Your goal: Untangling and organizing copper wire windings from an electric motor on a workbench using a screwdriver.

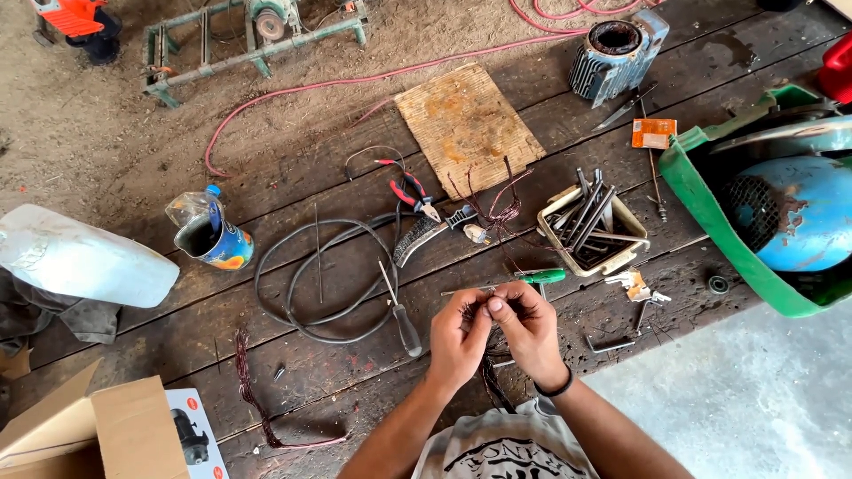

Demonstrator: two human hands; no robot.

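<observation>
Fingers [484,306] around thin dark wire [491,377]

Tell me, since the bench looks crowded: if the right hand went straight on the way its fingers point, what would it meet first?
The right hand points leftward, so it would meet the left hand at once; both pinch the same dark wire strands. Depth is hard to judge.

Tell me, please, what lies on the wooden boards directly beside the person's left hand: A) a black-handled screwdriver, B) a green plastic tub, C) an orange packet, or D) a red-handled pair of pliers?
A: the black-handled screwdriver lies on the boards just beside the left hand, while the red-handled pliers, the orange packet and the green plastic tub all sit farther away.
</observation>
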